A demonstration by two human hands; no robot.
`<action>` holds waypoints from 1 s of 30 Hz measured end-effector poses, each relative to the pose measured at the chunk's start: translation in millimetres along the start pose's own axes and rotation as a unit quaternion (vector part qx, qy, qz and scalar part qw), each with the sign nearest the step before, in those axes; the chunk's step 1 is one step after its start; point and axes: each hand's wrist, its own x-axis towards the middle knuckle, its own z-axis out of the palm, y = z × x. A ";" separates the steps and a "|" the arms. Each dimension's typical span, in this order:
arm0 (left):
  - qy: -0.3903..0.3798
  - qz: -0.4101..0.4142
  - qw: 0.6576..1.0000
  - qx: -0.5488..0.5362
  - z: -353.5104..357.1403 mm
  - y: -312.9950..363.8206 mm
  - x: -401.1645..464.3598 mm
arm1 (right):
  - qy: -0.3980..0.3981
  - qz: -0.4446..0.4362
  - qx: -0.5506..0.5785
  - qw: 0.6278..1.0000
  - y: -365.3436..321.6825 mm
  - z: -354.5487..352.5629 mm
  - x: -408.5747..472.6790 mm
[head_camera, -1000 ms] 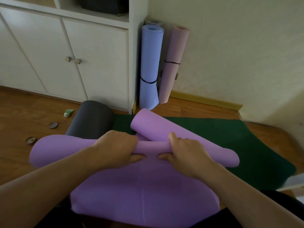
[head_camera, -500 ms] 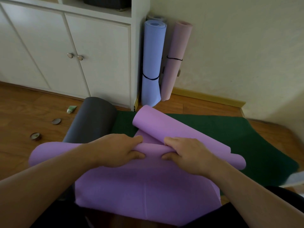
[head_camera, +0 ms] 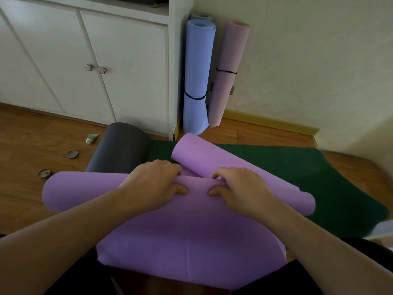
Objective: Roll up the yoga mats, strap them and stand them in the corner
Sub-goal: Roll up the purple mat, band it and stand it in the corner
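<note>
Fingers [head_camera: 170, 167] of both hands curled tight round purple mat [head_camera: 187, 241] roll, thumbs underneath.

Cabinet [head_camera: 127, 71]: white, double doors, at 11 o'clock.
Tube [head_camera: 92, 138]: green, on floor.
Tins [head_camera: 72, 154]: round, at 9 o'clock.

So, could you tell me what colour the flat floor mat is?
Dark green flat floor mat, head view.

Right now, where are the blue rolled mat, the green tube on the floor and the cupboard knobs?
blue rolled mat [head_camera: 197, 67]: head view, upper middle of the roll.
green tube [head_camera: 92, 138]: head view, middle of its body.
cupboard knobs [head_camera: 88, 67]: head view, face of the left knob.
</note>
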 end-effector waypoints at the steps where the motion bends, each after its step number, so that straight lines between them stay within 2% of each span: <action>1: -0.006 0.000 1.000 0.009 0.6 0.8 1.0 | -0.004 -0.003 -0.008 1.000 -1.2 0.2 0.6; 6: -0.064 0.032 0.997 0.023 8.6 -0.5 1.6 | -0.060 -0.047 -0.076 0.994 -1.6 0.1 -1.6; 11: -0.139 0.043 0.988 -0.050 4.0 -2.5 -6.4 | -0.092 -0.058 -0.042 0.993 -4.5 -4.3 -6.9; 17: -0.152 0.072 0.984 -0.048 1.7 -9.0 -9.0 | -0.099 -0.045 -0.049 0.993 -6.2 -3.8 -9.3; 24: -0.076 0.059 0.995 -0.041 2.8 -4.1 -12.1 | -0.055 -0.039 -0.063 0.996 -5.8 2.9 -5.3; 30: 0.021 0.025 0.999 0.005 -2.4 3.9 -15.5 | 0.048 -0.078 -0.048 0.995 -4.0 -0.1 -0.6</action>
